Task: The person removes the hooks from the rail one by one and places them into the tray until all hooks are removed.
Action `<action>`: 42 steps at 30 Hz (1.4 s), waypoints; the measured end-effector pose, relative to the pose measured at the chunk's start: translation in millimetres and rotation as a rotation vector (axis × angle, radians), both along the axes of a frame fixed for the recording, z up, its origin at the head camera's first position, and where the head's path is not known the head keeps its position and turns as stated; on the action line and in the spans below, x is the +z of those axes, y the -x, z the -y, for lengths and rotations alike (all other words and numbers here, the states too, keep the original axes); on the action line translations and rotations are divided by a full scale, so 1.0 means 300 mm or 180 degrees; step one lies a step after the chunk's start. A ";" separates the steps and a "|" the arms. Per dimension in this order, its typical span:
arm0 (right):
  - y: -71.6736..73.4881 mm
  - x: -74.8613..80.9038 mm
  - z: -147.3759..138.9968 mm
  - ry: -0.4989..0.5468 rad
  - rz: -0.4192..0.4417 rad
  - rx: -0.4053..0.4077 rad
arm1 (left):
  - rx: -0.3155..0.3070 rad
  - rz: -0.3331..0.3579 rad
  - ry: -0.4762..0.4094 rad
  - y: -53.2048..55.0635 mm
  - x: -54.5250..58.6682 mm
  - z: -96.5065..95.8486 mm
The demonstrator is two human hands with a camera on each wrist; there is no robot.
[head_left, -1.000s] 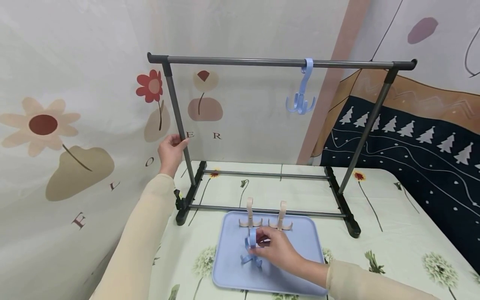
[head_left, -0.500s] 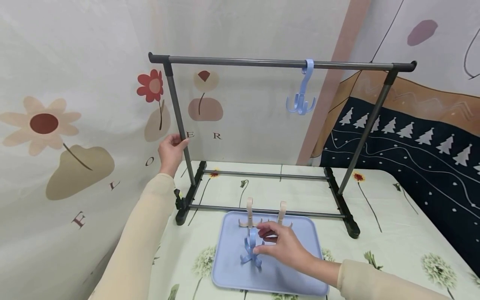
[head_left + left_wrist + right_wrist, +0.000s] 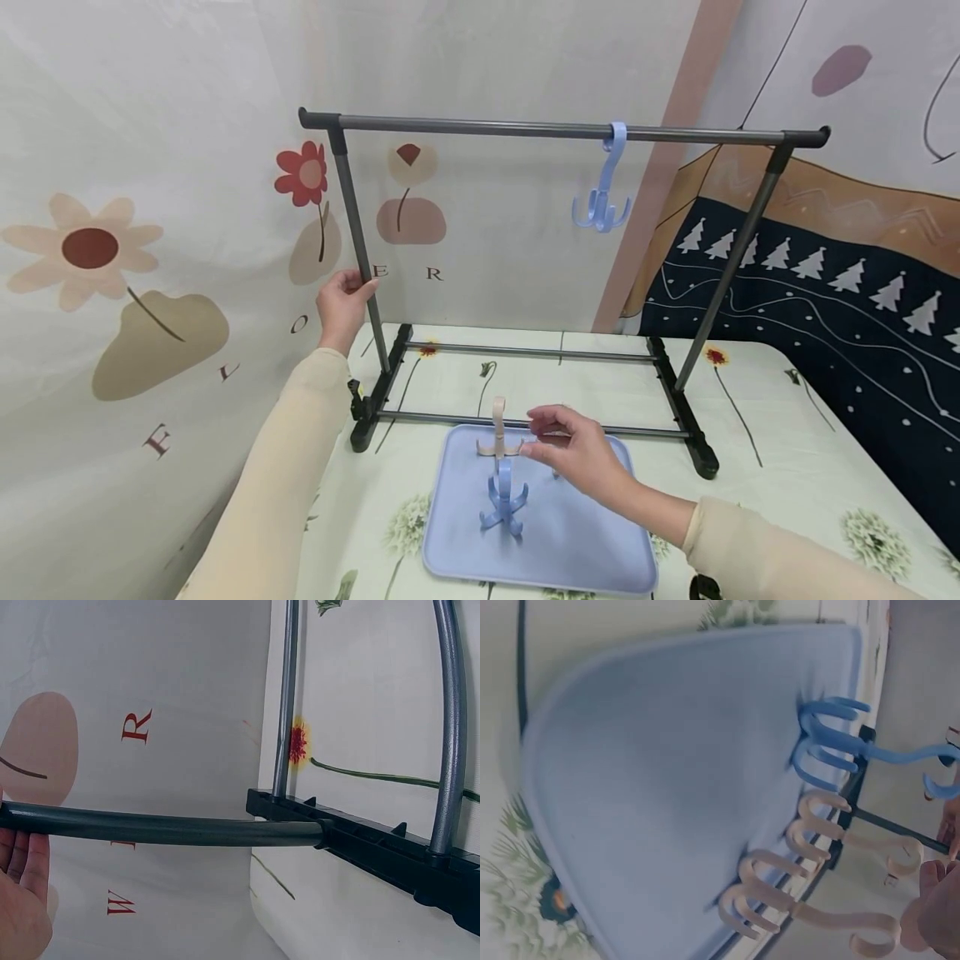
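Observation:
At the left of the head view, my left hand [image 3: 345,308] holds the grey side post [image 3: 352,208] of a garment rack between thumb and fingers. The left wrist view shows those fingers [image 3: 26,862] against the post. Over a blue tray [image 3: 465,554], my right hand [image 3: 581,454] has its thumb and fingers apart with nothing between them. It hides most of the right-hand beige claw hook, whose curved top [image 3: 874,934] is close to the hand in the right wrist view. Another beige claw hook [image 3: 499,433] and a blue claw hook [image 3: 504,500] stand upright on the tray.
A second blue claw hook [image 3: 602,183] hangs from the rack's top bar [image 3: 465,127], right of centre. The rack's black feet [image 3: 682,408] and lower bars [image 3: 450,417] stand just behind the tray on a flower-print tablecloth [image 3: 795,500]. Printed curtains [image 3: 495,275] hang behind.
My right hand has come away from the standing blue claw hook and moved up and right to the right-hand beige claw hook. The left hand has stayed on the post.

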State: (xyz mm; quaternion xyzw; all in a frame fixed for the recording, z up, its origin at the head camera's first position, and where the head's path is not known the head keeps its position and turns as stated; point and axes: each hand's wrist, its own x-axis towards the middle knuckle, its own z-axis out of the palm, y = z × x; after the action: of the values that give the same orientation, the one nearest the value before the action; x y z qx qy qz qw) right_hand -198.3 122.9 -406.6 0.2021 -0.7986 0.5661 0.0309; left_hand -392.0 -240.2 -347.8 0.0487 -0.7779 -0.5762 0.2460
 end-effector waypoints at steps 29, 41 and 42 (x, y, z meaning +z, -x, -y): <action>0.196 0.385 -0.107 0.0218 -0.1017 -0.0851 | 0.0011 0.0011 -0.0005 -0.006 0.001 -0.002; 0.315 0.545 -0.145 0.0368 -0.1266 -0.1571 | -0.0006 0.0039 -0.0001 -0.007 0.003 -0.003; 0.325 0.561 -0.146 0.0381 -0.1290 -0.1626 | -0.0003 0.0036 0.0004 -0.007 0.003 -0.003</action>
State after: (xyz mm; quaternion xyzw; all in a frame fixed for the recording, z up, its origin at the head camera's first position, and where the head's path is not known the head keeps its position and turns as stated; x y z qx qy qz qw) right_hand -295.7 166.6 -238.3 0.1016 -0.7664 0.5342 0.3420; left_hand -389.9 -239.4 -346.7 0.0515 -0.7797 -0.5756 0.2413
